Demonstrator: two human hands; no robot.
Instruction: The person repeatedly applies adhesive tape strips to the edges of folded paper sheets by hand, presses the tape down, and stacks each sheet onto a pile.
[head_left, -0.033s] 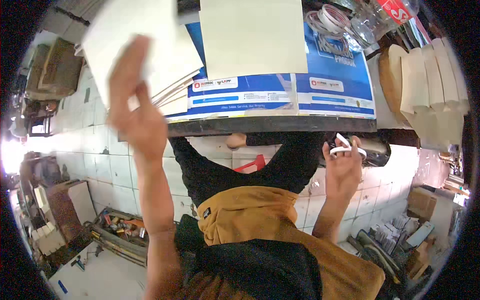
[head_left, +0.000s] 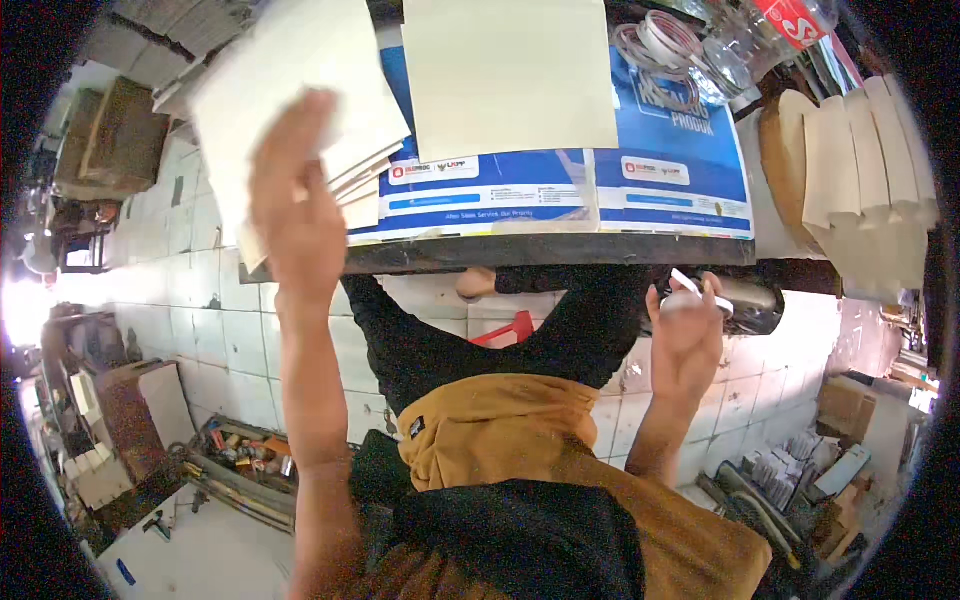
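Nearest, the right hand (head_left: 690, 340) grasps a white looped tool (head_left: 688, 281) just off the front edge of the counter (head_left: 520, 250), best kept clear of the paper. Beyond, the blurred left hand (head_left: 300, 200) overlaps the fanned cream sheets (head_left: 358, 105) at the counter's left; whether it grips them I cannot tell, but light, even pressure should keep their edges aligned. Alongside, a cream rectangle of paper (head_left: 510, 80) covers part of the blue printed posters (head_left: 690, 185).

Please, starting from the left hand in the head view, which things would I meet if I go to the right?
Left hand over papers → cream sheet → right hand holding a white object → cream stacks.
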